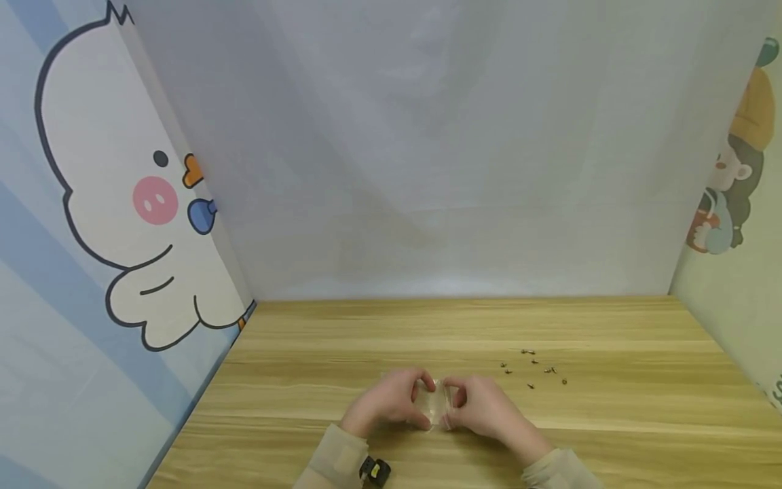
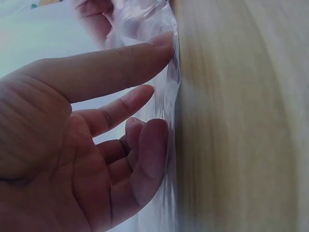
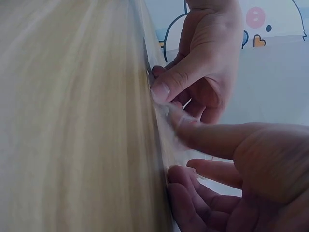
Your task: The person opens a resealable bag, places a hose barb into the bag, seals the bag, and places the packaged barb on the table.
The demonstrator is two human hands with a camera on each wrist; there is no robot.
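The thin clear plastic lay on the table in the lower middle of the frame, between the left hand and right hand, each grip spread wide and touching it, so slow, soft pressing seemed best to keep it from crumpling.

A yellow-brown, wood-grained tabletop meets a plain greyish-white sheet along its far edge. On the left, a light-blue striped panel bears a black-outlined white cartoon bird with an orange beak; on the right, a pale yellow-green panel shows a dark-haired cartoon figure in an orange hat
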